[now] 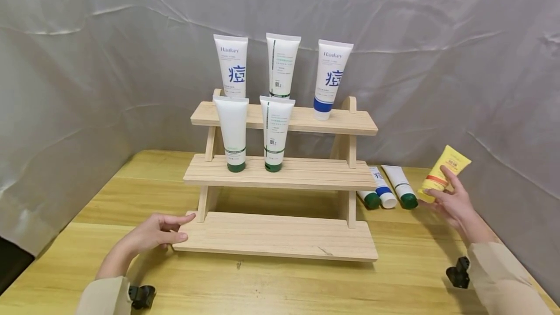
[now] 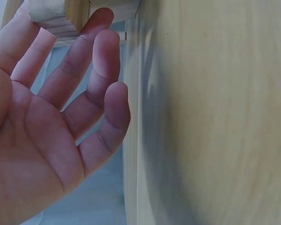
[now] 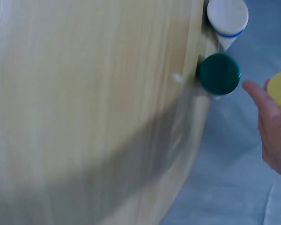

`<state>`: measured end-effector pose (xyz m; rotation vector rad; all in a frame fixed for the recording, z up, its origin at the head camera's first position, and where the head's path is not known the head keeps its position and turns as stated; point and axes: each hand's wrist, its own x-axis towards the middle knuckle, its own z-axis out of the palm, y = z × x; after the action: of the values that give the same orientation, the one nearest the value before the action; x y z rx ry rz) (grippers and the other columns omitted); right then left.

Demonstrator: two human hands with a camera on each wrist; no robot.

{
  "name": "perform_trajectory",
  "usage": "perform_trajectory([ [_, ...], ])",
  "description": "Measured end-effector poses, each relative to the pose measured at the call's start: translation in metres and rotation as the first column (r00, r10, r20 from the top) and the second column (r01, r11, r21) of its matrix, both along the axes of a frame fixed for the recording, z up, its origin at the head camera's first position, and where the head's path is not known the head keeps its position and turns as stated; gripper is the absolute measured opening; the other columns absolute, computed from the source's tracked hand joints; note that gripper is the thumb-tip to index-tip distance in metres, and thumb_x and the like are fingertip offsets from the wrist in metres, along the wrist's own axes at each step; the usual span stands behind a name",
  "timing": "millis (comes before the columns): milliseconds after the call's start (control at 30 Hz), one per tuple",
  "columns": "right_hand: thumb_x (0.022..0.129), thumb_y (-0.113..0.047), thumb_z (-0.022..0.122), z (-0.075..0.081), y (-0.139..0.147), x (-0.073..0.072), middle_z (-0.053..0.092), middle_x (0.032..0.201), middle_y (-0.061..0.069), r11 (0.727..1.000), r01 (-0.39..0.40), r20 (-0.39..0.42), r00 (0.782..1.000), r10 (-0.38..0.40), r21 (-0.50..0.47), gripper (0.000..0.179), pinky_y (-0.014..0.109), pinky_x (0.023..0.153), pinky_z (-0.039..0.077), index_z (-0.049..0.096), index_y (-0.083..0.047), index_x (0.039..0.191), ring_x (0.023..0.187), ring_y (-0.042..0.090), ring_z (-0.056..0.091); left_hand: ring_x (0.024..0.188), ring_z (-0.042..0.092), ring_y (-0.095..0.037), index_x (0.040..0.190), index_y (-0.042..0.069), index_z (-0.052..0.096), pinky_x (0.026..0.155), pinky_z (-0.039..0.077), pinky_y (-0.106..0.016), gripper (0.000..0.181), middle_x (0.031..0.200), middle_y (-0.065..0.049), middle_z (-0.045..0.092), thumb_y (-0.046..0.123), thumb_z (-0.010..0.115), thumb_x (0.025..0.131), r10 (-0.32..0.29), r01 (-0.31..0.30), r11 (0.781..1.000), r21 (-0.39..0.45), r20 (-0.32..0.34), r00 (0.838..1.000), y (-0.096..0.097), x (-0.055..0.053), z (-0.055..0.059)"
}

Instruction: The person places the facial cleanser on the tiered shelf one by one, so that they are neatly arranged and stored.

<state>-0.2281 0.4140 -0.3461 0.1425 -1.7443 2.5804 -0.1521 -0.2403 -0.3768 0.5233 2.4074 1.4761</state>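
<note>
My right hand (image 1: 458,208) grips a yellow squeeze tube (image 1: 455,160), tilted with its cap end down, at the right of the table. In the right wrist view the yellow cap (image 3: 280,88) shows beside my fingers. My left hand (image 1: 148,234) holds the left end of the bottom board of a three-tier wooden display stand (image 1: 280,237), thumb at its front and forefinger behind. In the left wrist view the other fingers (image 2: 105,56) curve loosely near the board's end (image 2: 61,16).
White tubes stand cap-down on the upper tier (image 1: 302,117), with two green-capped tubes (image 1: 232,130) on the middle tier. Right of the stand lie a green-capped tube (image 1: 398,181), a blue-capped tube (image 1: 384,191) and another green-capped one (image 1: 371,199). Grey cloth (image 1: 415,86) hangs behind.
</note>
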Motion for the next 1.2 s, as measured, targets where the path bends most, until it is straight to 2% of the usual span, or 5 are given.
perform_trajectory([
  [200, 0.080, 0.021, 0.049, 0.007, -0.019, 0.002, 0.038, 0.107, 0.007, 0.997, 0.005, -0.146, 0.989, 0.006, 0.072, 0.081, 0.039, 0.066, 0.050, 0.018, -0.022, 0.141, 0.084, 0.016, 0.058, 0.057, 0.041, -0.006, 0.128, -0.009, 0.039, 0.049, 0.043, -0.027, 0.057, 0.070, -0.002, 0.047, 0.017, 0.064, 0.083, -0.006, 0.005, 1.000, -0.014, -0.014, 1.000, 0.000, 0.000, 0.000],
  [433, 0.081, 0.007, 0.059, 0.009, -0.033, -0.003, 0.041, 0.108, 0.008, 0.988, 0.054, -0.309, 0.951, -0.006, 0.144, 0.071, 0.036, 0.065, 0.051, 0.025, -0.018, 0.139, 0.087, 0.016, 0.059, 0.057, 0.041, -0.006, 0.128, -0.009, 0.039, 0.049, 0.043, -0.027, 0.057, 0.069, -0.002, 0.045, 0.017, 0.064, 0.083, -0.003, 0.002, 1.000, -0.014, -0.008, 1.000, -0.001, 0.000, -0.002],
  [800, 0.089, 0.004, 0.047, 0.044, -0.082, 0.014, 0.038, 0.113, 0.004, 0.973, 0.113, -0.334, 0.942, -0.041, 0.199, 0.058, 0.024, 0.065, 0.050, 0.027, -0.019, 0.139, 0.091, 0.011, 0.052, 0.057, 0.041, -0.007, 0.128, -0.007, 0.040, 0.049, 0.042, -0.027, 0.057, 0.068, -0.001, 0.041, 0.018, 0.064, 0.083, 0.010, -0.010, 1.000, -0.014, 0.000, 1.000, 0.000, -0.001, -0.001],
  [1000, 0.086, 0.009, 0.050, 0.052, -0.110, 0.016, 0.045, 0.111, 0.006, 0.940, 0.172, -0.455, 0.890, -0.021, 0.293, 0.054, 0.020, 0.065, 0.049, 0.035, -0.013, 0.133, 0.087, 0.011, 0.054, 0.057, 0.041, -0.006, 0.128, -0.008, 0.040, 0.049, 0.042, -0.027, 0.057, 0.068, -0.001, 0.042, 0.018, 0.064, 0.083, 0.010, -0.010, 1.000, -0.018, -0.006, 1.000, 0.000, -0.001, 0.000],
  [1200, 0.083, 0.016, 0.050, 0.055, -0.136, 0.013, 0.047, 0.107, 0.010, 0.941, 0.174, -0.527, 0.850, 0.006, 0.291, 0.048, 0.019, 0.067, 0.049, 0.039, -0.009, 0.122, 0.089, 0.013, 0.053, 0.056, 0.040, -0.006, 0.128, -0.009, 0.040, 0.049, 0.042, -0.026, 0.057, 0.066, 0.001, 0.039, 0.017, 0.064, 0.082, 0.010, -0.010, 1.000, -0.003, -0.003, 1.000, 0.000, 0.000, 0.000],
])
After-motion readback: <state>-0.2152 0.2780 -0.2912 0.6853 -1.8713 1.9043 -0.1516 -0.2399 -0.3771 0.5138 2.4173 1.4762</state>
